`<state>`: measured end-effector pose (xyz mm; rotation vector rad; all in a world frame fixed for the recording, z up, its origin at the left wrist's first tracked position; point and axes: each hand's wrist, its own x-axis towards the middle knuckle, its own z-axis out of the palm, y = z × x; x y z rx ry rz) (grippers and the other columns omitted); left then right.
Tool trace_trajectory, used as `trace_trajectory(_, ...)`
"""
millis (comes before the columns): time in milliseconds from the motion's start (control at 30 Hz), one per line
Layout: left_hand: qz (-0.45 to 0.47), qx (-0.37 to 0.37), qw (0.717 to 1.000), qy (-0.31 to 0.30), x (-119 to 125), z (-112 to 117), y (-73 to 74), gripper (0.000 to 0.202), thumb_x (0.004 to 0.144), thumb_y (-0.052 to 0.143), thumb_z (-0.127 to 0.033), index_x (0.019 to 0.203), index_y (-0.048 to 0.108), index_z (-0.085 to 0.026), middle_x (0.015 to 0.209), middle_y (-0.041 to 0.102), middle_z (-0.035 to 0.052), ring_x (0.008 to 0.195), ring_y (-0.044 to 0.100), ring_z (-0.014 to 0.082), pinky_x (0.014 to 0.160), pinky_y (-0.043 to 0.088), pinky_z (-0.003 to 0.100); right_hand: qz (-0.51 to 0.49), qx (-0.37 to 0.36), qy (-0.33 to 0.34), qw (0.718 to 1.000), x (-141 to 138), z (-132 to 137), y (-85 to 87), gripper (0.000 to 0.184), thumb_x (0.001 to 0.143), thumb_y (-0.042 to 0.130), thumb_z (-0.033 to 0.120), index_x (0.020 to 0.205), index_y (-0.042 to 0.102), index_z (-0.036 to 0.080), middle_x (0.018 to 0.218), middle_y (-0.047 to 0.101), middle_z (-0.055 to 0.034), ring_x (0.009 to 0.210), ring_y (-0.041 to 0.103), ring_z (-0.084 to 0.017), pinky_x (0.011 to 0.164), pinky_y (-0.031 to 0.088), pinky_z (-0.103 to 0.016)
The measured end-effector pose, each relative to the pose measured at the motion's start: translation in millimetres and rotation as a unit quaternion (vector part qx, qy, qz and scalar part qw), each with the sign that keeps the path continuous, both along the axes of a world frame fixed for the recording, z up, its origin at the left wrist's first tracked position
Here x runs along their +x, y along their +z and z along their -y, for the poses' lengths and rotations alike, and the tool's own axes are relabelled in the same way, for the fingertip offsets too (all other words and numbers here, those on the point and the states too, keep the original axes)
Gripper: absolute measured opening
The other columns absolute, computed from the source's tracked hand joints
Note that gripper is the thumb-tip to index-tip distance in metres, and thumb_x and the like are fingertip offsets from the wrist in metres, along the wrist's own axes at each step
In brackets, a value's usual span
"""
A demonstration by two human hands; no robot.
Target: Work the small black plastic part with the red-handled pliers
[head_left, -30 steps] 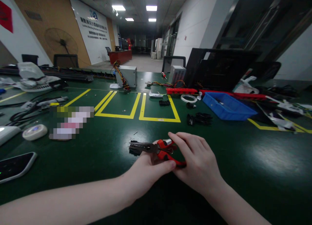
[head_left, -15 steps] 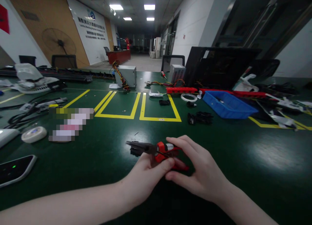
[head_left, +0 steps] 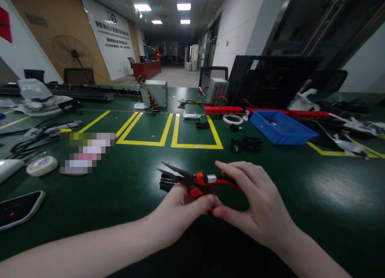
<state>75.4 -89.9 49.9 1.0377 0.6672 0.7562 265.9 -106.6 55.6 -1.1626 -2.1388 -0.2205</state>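
Needle-nose pliers (head_left: 197,184) with red-and-black handles are held above the green table, jaws parted and pointing left. My left hand (head_left: 183,212) is closed round them near the pivot, its thumb pressed over the lower handle. On the right, my right hand (head_left: 252,197) grips the handle ends, fingers along the upper handle and thumb at the lower one by my left thumb. A black bundle (head_left: 166,182), perhaps coiled cable, shows just behind the jaws; my left hand hides part of it, and I cannot tell whether the hand touches it.
Beyond my hands lie black bundles (head_left: 246,144) and a blue tray (head_left: 281,129). Yellow tape outlines (head_left: 197,146) mark the green table. A metal power supply box (head_left: 158,94) stands farther back. To the left are a white round object (head_left: 42,165) and a phone-like device (head_left: 21,210).
The jaws have parted and the handles have spread. My right hand has shifted slightly right and opened out with the handles. The device's light went from green to red.
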Motion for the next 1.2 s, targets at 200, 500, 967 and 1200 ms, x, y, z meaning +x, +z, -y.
trace_trajectory(200,-0.024,-0.001,0.999,-0.022,-3.3,-4.7,-3.4,0.031,0.08,0.076,-0.041,0.08,0.067,-0.012,0.071,0.067,0.0041,0.077,0.067,0.0201,0.082,0.052,0.034,-0.056,-0.073,0.037,0.995,-9.0,2.7,-6.0,0.03,0.094,0.052,0.045,0.106,0.058,0.018,0.083,0.068,-0.004,0.067,0.063,-0.014,0.057,0.047,-0.026)
trace_trajectory(500,0.049,-0.011,0.994,-0.1,-6.1,3.0,10.0,0.017,0.086,0.073,-0.028,0.095,0.069,-0.015,0.081,0.069,0.0018,0.083,0.067,0.0159,0.087,0.051,0.03,-0.022,0.005,0.095,0.995,9.5,0.5,16.2,0.009,0.098,0.048,0.026,0.1,0.055,0.021,0.076,0.064,0.0017,0.057,0.055,-0.01,0.056,0.042,-0.025)
trace_trajectory(967,0.134,0.027,0.99,-0.024,-1.6,-1.1,-0.5,0.025,0.087,0.072,-0.033,0.106,0.073,-0.017,0.115,0.071,0.0078,0.114,0.063,0.0229,0.107,0.044,0.038,0.087,0.081,-0.097,0.988,-10.7,4.2,-7.5,0.08,0.082,0.06,0.043,0.148,0.03,0.007,0.128,0.052,-0.0206,0.113,0.052,-0.034,0.092,0.046,-0.046)
trace_trajectory(1200,0.102,-0.014,0.995,-0.002,1.2,-2.0,-3.1,0.024,0.079,0.08,-0.03,0.098,0.073,-0.016,0.104,0.073,0.0064,0.108,0.064,0.0217,0.101,0.045,0.035,0.079,0.059,-0.089,0.991,-21.5,7.7,-11.2,0.071,0.079,0.058,0.024,0.143,0.035,0.004,0.129,0.051,-0.0194,0.118,0.047,-0.032,0.096,0.042,-0.045)
